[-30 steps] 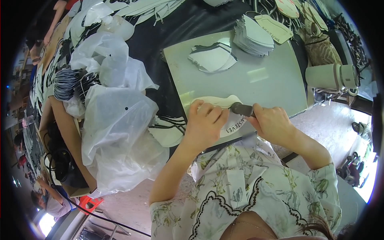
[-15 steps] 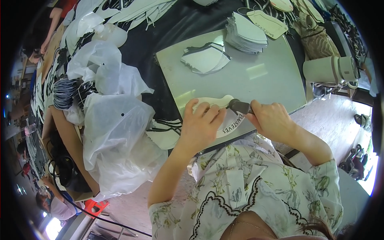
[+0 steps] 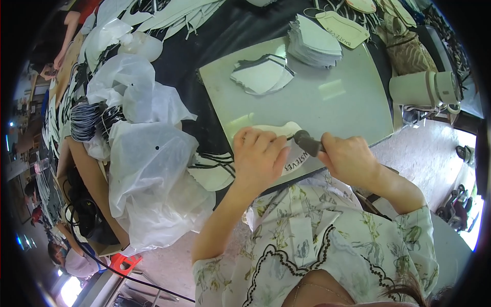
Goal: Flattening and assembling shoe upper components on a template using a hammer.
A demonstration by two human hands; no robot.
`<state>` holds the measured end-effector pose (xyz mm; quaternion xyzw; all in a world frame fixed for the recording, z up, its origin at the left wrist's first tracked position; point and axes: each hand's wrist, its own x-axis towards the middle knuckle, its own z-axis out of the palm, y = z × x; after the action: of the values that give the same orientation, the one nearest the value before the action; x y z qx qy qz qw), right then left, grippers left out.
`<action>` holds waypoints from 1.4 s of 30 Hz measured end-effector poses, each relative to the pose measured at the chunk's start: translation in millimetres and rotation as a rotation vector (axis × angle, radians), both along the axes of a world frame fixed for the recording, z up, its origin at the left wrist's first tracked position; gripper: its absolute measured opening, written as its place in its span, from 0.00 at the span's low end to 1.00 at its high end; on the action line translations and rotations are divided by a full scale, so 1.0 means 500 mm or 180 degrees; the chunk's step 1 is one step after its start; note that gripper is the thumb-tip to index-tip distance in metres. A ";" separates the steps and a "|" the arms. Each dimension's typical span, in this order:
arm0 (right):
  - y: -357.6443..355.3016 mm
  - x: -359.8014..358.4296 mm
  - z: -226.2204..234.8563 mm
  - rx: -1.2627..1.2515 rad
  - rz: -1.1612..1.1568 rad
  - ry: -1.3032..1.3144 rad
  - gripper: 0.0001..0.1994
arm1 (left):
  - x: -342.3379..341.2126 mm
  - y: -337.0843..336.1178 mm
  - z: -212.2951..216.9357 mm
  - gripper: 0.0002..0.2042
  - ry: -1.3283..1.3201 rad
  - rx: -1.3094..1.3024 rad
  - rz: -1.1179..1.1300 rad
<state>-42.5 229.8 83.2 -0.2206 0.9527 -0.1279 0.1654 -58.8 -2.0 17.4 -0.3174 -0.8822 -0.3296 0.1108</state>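
Note:
My right hand (image 3: 353,158) is closed round the handle of a small hammer. The hammer's dark, rounded head (image 3: 307,142) is over the right part of a white curved cut piece (image 3: 295,158) with dark lettering, on a pale green board (image 3: 353,97). My left hand (image 3: 260,156) rests on the piece, fingers bent and close together, holding it against the board. A thin dark strip shows between its fingertips and the hammer head. The palm hides the piece's left part.
On the board lie a few white pieces with dark edging (image 3: 263,74) and a stack of grey-white pieces (image 3: 314,43). White plastic bags (image 3: 148,174) and an open carton (image 3: 89,184) are to the left. A pale cylindrical flask (image 3: 422,88) is at the right.
The hammer head has tilted and turned slightly, blurring a little. My left fingers have drawn closer together over the piece, and my right hand has shifted slightly.

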 end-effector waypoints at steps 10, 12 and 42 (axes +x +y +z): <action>0.001 -0.001 -0.008 0.0102 -0.0105 -0.0226 0.20 | 0.014 0.031 -0.016 0.08 0.0161 -0.0095 0.0587; -0.001 -0.002 -0.008 0.0052 -0.0100 -0.0187 0.19 | 0.019 0.017 -0.012 0.09 0.0369 -0.0229 0.0331; -0.018 -0.026 0.007 0.0317 -0.0014 -0.0389 0.16 | -0.011 -0.050 -0.008 0.14 0.0554 -0.0438 -0.0410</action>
<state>-55.3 220.6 86.6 -0.2018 0.9465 -0.0939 0.2337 -64.1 -27.2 13.6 -0.4076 -0.8676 -0.2460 0.1435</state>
